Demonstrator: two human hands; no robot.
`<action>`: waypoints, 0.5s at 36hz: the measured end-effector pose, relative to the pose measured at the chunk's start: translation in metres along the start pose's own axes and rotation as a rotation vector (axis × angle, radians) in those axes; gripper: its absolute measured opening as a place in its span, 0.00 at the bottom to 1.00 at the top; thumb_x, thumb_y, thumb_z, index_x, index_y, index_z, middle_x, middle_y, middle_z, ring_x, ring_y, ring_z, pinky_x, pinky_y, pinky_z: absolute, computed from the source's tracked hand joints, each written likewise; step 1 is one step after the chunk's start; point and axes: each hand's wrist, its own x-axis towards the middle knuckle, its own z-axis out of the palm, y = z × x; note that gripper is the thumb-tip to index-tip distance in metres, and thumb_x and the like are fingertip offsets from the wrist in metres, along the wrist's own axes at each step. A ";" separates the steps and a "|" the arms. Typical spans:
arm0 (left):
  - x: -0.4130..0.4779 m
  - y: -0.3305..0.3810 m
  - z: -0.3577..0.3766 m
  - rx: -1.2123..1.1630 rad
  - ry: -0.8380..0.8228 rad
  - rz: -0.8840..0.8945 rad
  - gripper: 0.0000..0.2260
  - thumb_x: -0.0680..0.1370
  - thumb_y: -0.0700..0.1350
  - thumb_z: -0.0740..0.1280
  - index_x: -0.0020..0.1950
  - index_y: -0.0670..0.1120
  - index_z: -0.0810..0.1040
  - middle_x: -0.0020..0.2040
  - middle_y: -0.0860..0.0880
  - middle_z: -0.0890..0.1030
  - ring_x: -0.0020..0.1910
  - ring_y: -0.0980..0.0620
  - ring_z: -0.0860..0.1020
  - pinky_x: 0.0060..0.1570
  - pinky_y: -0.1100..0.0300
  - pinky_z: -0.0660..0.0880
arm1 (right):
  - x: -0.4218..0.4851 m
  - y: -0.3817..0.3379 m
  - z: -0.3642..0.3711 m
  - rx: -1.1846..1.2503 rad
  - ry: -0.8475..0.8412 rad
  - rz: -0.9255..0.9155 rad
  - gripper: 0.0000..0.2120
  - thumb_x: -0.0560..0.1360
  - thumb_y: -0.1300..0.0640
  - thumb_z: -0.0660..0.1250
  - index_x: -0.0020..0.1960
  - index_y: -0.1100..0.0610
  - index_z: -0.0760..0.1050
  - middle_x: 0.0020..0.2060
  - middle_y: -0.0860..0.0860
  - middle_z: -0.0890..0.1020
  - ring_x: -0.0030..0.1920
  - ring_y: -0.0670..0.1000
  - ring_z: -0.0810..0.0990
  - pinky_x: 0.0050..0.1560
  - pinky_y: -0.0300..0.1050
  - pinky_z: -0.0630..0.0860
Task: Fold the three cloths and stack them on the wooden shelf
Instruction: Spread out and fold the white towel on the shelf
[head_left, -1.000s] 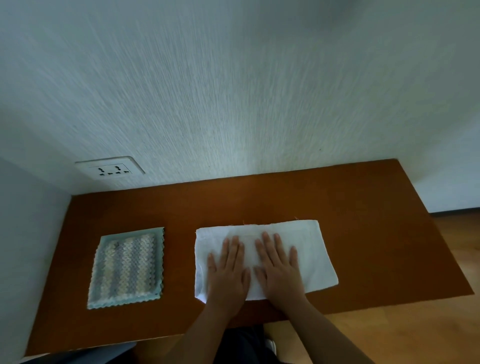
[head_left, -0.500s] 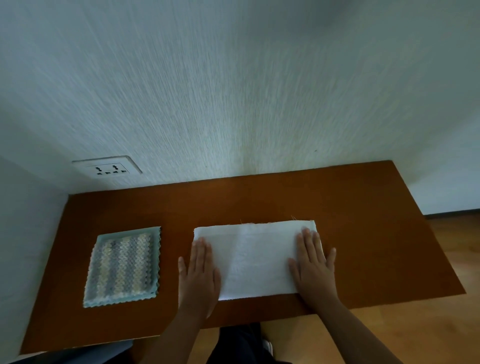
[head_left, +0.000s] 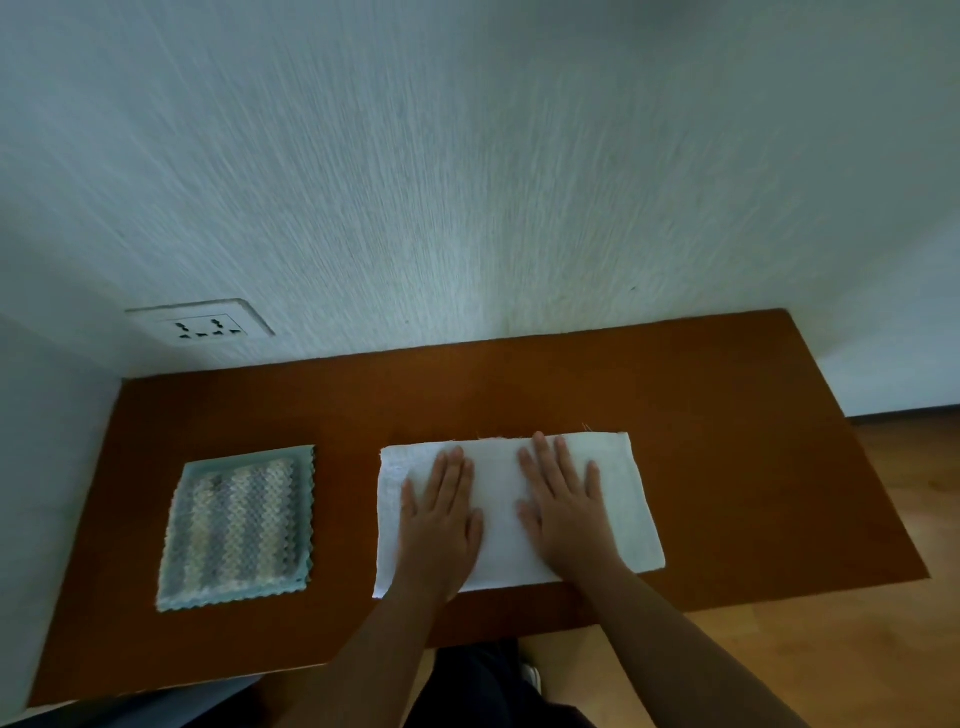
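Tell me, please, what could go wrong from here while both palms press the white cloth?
1. The white cloth lies near the wooden shelf's front edge. If the left hand and right hand, both flat on it, slide toward the body, it may be dragged off.
2. It is wider than the folded striped cloth to its left, so stacked as it is, it would likely overhang and the pile could slump.
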 end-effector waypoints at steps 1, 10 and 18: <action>-0.001 -0.004 -0.002 -0.005 -0.003 -0.028 0.26 0.81 0.55 0.39 0.73 0.43 0.60 0.73 0.44 0.64 0.76 0.53 0.44 0.67 0.39 0.58 | -0.001 0.006 0.000 0.010 0.008 0.027 0.28 0.77 0.43 0.48 0.74 0.54 0.57 0.73 0.55 0.63 0.72 0.59 0.62 0.63 0.63 0.60; -0.007 -0.026 -0.016 0.051 -0.014 -0.113 0.27 0.81 0.55 0.40 0.72 0.42 0.62 0.73 0.43 0.65 0.76 0.50 0.45 0.62 0.38 0.60 | -0.017 0.050 -0.007 0.058 -0.003 0.154 0.34 0.69 0.35 0.25 0.71 0.49 0.29 0.71 0.47 0.32 0.72 0.49 0.30 0.70 0.56 0.36; -0.029 -0.001 -0.035 0.019 0.190 0.036 0.18 0.72 0.45 0.55 0.49 0.41 0.82 0.47 0.43 0.82 0.45 0.45 0.82 0.43 0.49 0.79 | -0.013 0.025 -0.031 0.006 0.073 0.021 0.20 0.73 0.54 0.54 0.59 0.60 0.77 0.59 0.58 0.79 0.62 0.59 0.76 0.62 0.58 0.62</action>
